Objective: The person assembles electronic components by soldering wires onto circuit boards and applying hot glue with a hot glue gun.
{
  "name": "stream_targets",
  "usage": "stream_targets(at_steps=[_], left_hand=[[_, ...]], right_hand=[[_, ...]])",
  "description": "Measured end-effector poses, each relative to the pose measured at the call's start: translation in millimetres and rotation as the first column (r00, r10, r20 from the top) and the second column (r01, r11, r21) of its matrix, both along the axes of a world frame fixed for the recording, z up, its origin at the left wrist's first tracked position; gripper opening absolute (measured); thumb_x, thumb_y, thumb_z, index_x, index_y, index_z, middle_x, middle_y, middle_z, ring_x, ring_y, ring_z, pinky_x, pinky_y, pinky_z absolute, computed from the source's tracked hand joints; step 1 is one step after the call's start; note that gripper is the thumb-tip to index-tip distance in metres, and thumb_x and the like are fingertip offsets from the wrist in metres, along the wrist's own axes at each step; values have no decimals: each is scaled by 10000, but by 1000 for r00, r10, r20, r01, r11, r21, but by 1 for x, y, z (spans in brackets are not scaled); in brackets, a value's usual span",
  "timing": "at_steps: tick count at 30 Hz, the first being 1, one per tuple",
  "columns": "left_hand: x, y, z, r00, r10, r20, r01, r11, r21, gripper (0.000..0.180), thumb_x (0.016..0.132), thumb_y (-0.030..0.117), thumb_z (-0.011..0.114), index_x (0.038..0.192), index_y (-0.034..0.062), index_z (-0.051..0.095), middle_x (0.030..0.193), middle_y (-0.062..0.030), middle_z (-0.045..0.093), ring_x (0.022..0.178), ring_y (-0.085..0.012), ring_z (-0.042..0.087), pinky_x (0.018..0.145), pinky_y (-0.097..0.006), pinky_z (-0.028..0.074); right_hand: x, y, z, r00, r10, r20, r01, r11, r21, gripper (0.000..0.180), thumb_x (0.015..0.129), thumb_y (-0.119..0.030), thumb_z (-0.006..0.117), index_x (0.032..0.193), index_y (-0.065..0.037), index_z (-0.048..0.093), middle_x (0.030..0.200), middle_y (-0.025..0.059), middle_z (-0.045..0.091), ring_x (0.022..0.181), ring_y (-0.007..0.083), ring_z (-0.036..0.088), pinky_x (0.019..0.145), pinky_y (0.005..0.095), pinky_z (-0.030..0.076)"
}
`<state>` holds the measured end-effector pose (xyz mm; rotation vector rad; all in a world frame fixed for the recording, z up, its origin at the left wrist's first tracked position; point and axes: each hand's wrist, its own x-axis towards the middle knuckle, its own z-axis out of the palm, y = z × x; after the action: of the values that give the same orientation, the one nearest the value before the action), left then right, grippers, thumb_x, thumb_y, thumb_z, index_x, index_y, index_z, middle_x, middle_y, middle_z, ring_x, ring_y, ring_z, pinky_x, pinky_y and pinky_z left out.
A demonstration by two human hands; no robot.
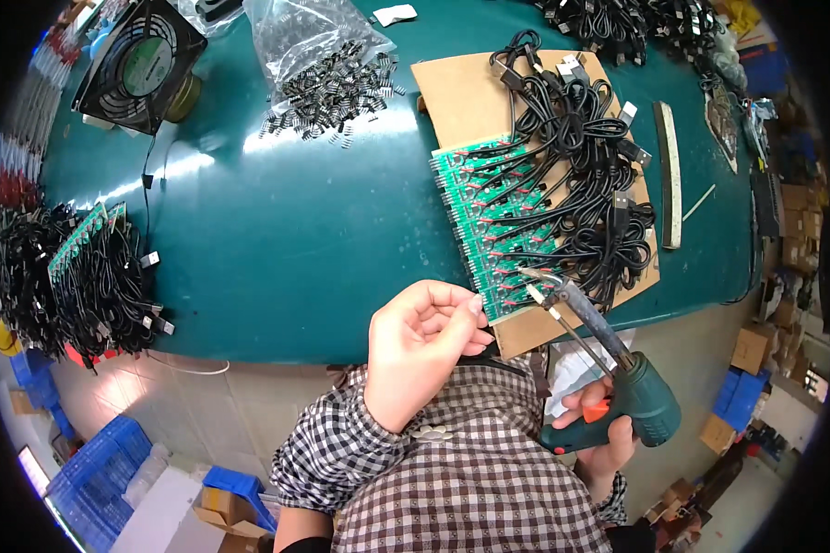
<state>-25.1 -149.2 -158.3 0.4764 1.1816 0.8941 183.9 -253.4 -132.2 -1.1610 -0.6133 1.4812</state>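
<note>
My right hand [599, 433] grips a green soldering gun [653, 398] with an orange-red trigger. The gun's metal tip and thin feed tube reach over the lower end of a green circuit board panel [475, 217]. Pins line the panel's left edge, and black cables run from its right side. At the panel's lower left corner, the thumb and index finger of my left hand [424, 341] are pinched together; whatever lies between them is too small to tell. Under the panel is a brown cardboard sheet [456, 92], with bundled black USB cables [572, 129] lying across it.
Small black pin connectors [332, 92] lie heaped by a clear plastic bag [295, 37]. A black fan [140, 64] stands at the far left. More cabled boards [92, 267] pile up at the left edge. A pale strip [669, 175] lies right of the cardboard.
</note>
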Motion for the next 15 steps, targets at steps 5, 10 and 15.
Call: stream_targets(at_steps=[5,10,15], left_hand=[[-2,2,0,1000,-16,22,17,1000,-15,132,840,54,548,890,-68,536,773,-117,606,663,-160,624,592,-241,532],[-1,1,0,1000,-24,0,24,1000,-2,130,837,49,553,893,-67,537,777,-117,608,665,-162,626,595,-239,534],[-4,1,-1,999,-26,25,27,999,-35,132,836,50,558,893,-67,537,779,-118,610,674,-163,629,597,-234,535]], right_hand=[[-1,1,-1,1000,1,-8,-1,1000,10,583,806,-306,584,1204,49,348,974,163,523,871,326,599,712,423,545],[-1,2,0,1000,20,-5,-20,1000,9,580,807,-313,582,1198,50,354,976,164,523,879,322,597,723,419,540],[-3,-1,3,994,45,99,-45,999,1,588,832,-366,533,1194,52,333,930,150,521,876,279,594,643,371,566]])
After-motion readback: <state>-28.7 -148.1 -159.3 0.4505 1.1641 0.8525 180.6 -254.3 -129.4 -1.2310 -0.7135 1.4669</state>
